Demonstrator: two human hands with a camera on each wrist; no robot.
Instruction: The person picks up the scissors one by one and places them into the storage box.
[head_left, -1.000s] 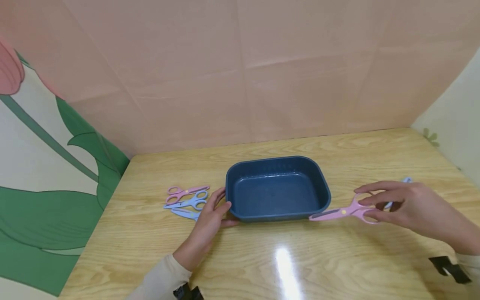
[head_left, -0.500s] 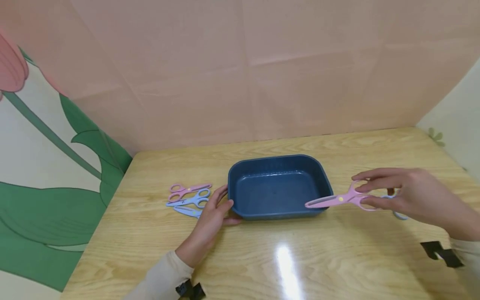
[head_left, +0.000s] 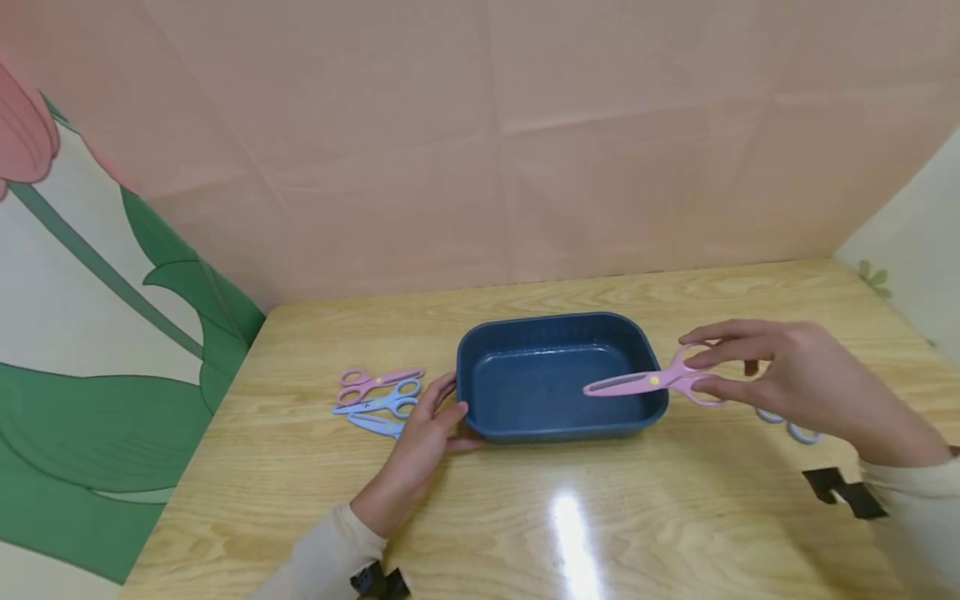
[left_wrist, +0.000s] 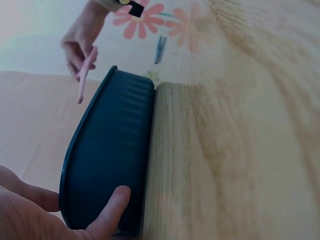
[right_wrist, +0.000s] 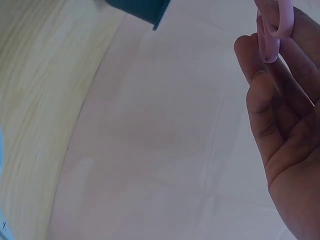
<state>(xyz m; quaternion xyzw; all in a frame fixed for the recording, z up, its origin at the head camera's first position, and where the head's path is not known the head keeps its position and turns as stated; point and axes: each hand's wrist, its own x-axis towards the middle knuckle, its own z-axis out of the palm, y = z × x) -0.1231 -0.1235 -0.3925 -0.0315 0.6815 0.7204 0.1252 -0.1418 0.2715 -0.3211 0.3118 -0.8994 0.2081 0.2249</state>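
Observation:
A dark blue plastic bin (head_left: 555,434) stands upright on the wooden table, its inside bare. My left hand (head_left: 426,437) holds its left end; in the left wrist view one finger (left_wrist: 112,212) lies along the outer wall. My right hand (head_left: 802,387) pinches a pair of pink scissors (head_left: 633,384) by the handle loops. The closed blades point left and hang over the right part of the bin. In the right wrist view only the handle loops (right_wrist: 285,20) of the scissors show.
Left of the bin lie pink scissors (head_left: 363,385) and two blue scissors (head_left: 382,403), the nearest partly hidden by my left hand. Blue handle loops (head_left: 804,432) show on the table under my right hand. A pink-covered wall (head_left: 495,167) stands behind the table.
My right hand has moved left and up, carrying the pink scissors from beside the bin's right corner to over its inside. My left hand stays at the bin.

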